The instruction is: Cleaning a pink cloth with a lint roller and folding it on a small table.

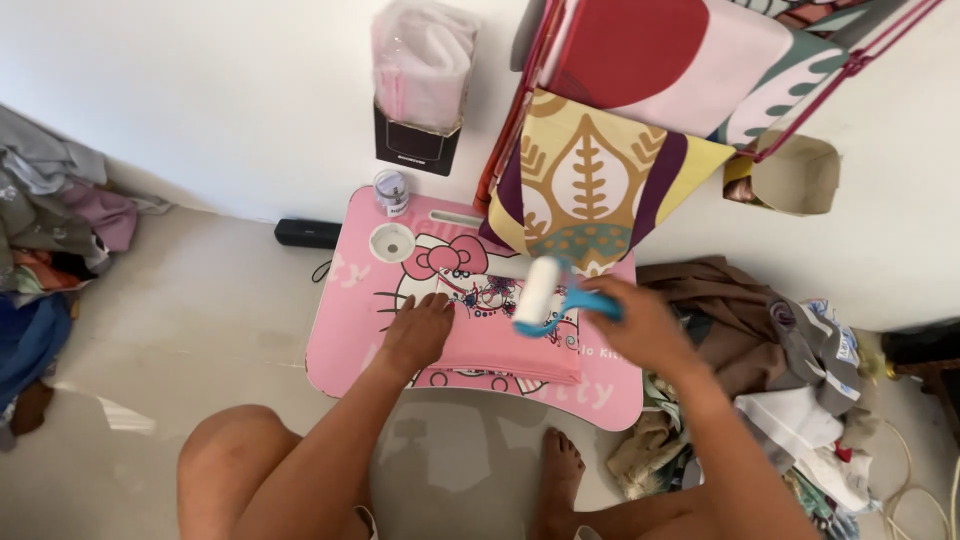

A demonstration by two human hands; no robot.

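Note:
A folded pink cloth lies on a small pink lap table with a cartoon print. My left hand presses flat on the cloth's left edge, fingers spread. My right hand grips the blue handle of a lint roller, whose white roll sits just above the cloth's upper right part. Whether the roll touches the cloth I cannot tell.
A small jar stands at the table's back left by a round cup recess. Patterned fabric hangs from a red rack over the table's back right. Clothes piles lie at right and far left. A black box lies by the wall.

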